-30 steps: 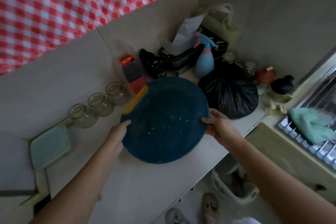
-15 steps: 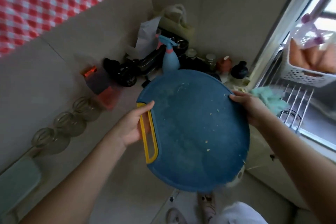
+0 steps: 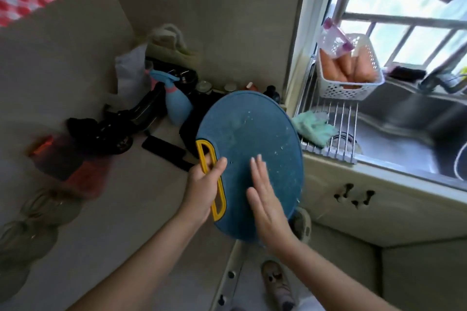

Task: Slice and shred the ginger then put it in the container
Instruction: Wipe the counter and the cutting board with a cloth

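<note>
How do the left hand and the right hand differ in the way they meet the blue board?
The left hand curls round the yellow handle at the edge of the board; the right hand lies flat, fingers straight, over the face of the board. The left hand holds the board up; the right hand holds nothing. Both are bare and at the near half of the board.
</note>
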